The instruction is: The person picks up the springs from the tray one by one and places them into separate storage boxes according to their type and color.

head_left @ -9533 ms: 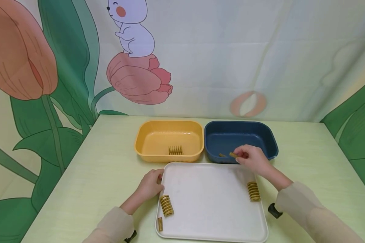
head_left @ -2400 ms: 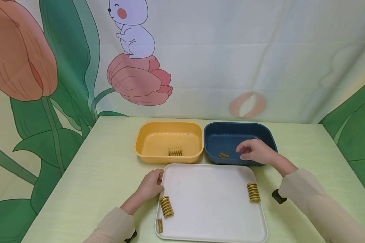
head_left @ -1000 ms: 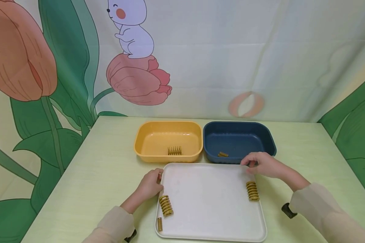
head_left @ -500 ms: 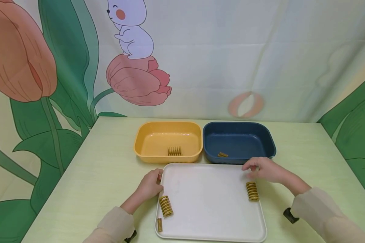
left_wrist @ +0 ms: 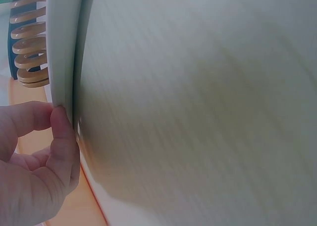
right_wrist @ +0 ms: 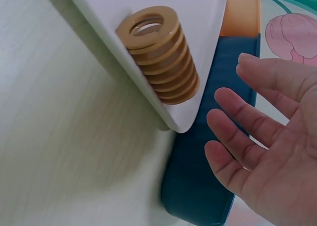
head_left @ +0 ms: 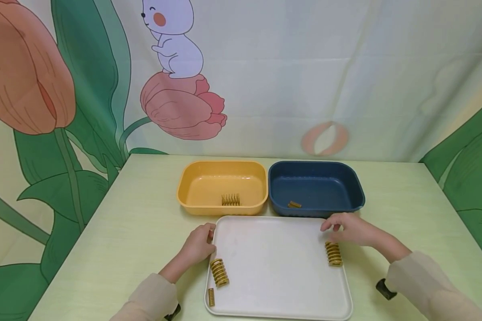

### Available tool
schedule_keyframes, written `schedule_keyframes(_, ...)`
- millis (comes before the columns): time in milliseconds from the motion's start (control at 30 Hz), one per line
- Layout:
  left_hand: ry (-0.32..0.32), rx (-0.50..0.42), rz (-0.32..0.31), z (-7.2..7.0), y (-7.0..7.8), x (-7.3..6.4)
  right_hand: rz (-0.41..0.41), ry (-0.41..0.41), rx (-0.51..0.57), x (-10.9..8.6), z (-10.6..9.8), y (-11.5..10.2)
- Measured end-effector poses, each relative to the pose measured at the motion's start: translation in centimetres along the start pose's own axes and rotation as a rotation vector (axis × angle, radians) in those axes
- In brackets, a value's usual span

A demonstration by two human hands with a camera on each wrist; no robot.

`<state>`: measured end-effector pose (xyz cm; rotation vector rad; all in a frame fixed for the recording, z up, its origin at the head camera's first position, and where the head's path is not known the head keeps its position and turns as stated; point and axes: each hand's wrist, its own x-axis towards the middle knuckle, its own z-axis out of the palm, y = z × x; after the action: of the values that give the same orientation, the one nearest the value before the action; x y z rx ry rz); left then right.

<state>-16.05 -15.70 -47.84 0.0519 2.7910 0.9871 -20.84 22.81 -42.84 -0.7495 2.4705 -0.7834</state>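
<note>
A white tray (head_left: 281, 272) lies in front of me, its left rim pinched by the thumb and fingers of my left hand (head_left: 198, 243). My right hand (head_left: 353, 229) hovers over the tray's far right corner with nothing in it; the right wrist view shows its fingers apart and loosely bent. Just below that hand a thick brass-coloured coil spring (head_left: 334, 254) lies along the right rim. Another thick spring (head_left: 219, 272) is at the left rim, with a small thin spring (head_left: 211, 297) in front of it. Small springs (head_left: 294, 204) lie in the blue bin (head_left: 317, 212).
Behind the tray a yellow bin (head_left: 222, 210) stands side by side with the blue one. Inside the yellow bin rests a medium spring (head_left: 230, 199). A printed curtain (head_left: 265, 89) hangs behind the pale green table (head_left: 116, 240).
Earlier my right hand held a small spring over the blue bin; it let go there, and the hand has drawn back to the tray's right corner. My left hand has stayed on the tray.
</note>
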Motion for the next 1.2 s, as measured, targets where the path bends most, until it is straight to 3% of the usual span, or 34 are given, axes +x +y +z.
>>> schedule_keyframes(333,0.029,0.015,0.045,0.1,-0.1,-0.1,0.027,-0.055,0.038,-0.3,0.3,0.0)
schedule_keyframes(667,0.017,0.006,0.029,0.0,-0.2,-0.1,0.011,-0.074,0.044,-0.4,0.8,0.6)
schedule_keyframes(900,0.034,-0.001,0.087,0.6,-1.3,0.5,-0.031,-0.083,0.006,-0.5,1.0,1.0)
schedule_keyframes(1200,0.017,0.013,0.030,-0.1,0.1,-0.2,-0.080,-0.088,-0.044,-0.7,1.1,1.2)
